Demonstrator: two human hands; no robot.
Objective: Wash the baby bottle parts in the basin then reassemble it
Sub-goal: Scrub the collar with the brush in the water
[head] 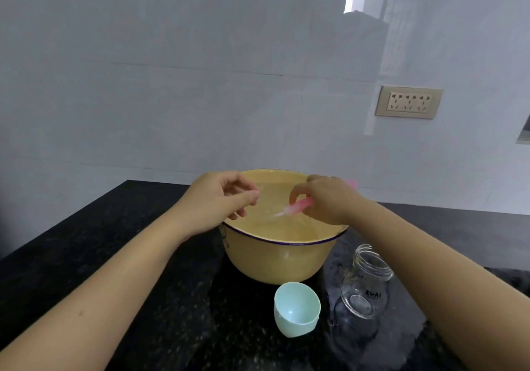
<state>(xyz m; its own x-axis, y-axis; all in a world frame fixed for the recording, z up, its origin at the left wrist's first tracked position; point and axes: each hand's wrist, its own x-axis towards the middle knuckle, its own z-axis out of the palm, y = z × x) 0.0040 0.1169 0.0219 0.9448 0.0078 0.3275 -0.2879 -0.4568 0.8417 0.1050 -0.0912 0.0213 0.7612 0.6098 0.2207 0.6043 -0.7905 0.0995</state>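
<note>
Left hand (220, 198) hovers empty, fingers loosely apart, over the yellow enamel basin (282, 251). Right hand (324, 198) pinches a small pink brush-like part (295, 206) above the water. Risk: wet fingers may drop it. Mint cap (296, 309) and clear glass bottle (365, 283) wait in front.
</note>
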